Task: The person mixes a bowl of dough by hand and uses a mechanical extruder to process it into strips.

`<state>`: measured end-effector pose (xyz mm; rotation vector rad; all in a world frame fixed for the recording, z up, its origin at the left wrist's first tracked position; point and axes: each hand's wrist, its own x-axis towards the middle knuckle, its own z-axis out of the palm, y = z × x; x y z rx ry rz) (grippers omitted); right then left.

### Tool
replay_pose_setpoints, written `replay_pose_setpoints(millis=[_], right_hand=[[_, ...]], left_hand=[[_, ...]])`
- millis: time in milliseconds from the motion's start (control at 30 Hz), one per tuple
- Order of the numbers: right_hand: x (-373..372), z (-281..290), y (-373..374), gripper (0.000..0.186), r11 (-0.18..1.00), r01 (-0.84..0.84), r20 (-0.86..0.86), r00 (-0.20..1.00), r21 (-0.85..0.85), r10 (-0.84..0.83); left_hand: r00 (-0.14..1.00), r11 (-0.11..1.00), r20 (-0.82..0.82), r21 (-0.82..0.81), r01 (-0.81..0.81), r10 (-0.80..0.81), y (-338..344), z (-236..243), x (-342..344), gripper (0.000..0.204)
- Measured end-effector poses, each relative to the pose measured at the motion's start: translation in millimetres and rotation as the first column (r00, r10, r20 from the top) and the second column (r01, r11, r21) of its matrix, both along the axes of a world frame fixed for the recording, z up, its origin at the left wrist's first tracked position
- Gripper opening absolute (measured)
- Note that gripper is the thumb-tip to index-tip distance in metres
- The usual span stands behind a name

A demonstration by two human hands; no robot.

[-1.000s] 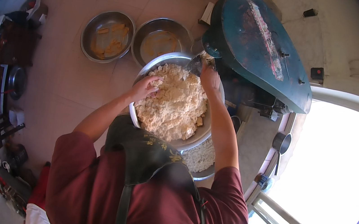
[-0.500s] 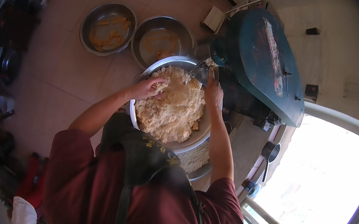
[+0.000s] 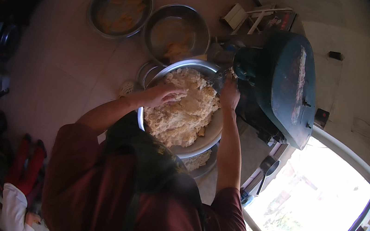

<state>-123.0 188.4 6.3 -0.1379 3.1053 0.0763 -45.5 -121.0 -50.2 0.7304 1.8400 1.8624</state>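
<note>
A large metal basin (image 3: 213, 142) in front of me holds a heap of pale, crumbly dough (image 3: 180, 115). My left hand (image 3: 162, 95) lies over the heap's upper left, its fingers loosely stretched and no clump visible in them. At the basin's far right rim, my right hand (image 3: 230, 95) is closed round the handle of a flat metal scraper (image 3: 218, 79). The scraper's dark blade points left over the dough's edge. Just beyond this hand is the outlet of a green machine (image 3: 288, 77), with a little dough at it.
Two metal basins (image 3: 117, 32) with orange-yellow pieces stand on the floor beyond. Another container of pale crumbs (image 3: 197, 161) sits partly under the big basin. A dark-handled pot (image 3: 269, 165) is near the bright doorway at right. A person in red and white (image 3: 15, 200) is at lower left.
My left hand has gone from curled round a clump of dough to loosely stretched over the heap. The right hand stays by the machine's outlet with the scraper. The whole view has shifted.
</note>
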Motion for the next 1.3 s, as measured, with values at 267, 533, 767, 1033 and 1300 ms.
replay_pose_setpoints(millis=[267,533,767,1033,1300], right_hand=[[0,0,4,0.029,0.996,0.093,0.068,0.993,-0.005,-0.093],[22,19,21,0.043,0.993,0.092,0.092,0.991,0.070,-0.098],[17,36,-9,0.039,0.995,-0.071,0.148,0.987,0.067,0.060],[-14,2,-9,0.047,0.996,-0.036,0.158,0.987,0.085,0.023],[-11,-1,10,0.052,0.981,-0.109,0.139,0.986,0.157,0.087]], left_hand=[[0.999,0.998,-0.034,0.055,-0.003,0.004,-2,-6,5,0.047],[0.997,1.000,0.078,0.009,0.028,-0.029,-6,3,0,0.044],[0.998,1.000,0.068,0.027,-0.013,0.011,-12,8,1,0.047],[0.991,0.999,0.123,-0.011,0.051,-0.049,-9,6,1,0.047],[0.995,0.997,0.102,-0.075,0.026,-0.018,4,2,3,0.049]])
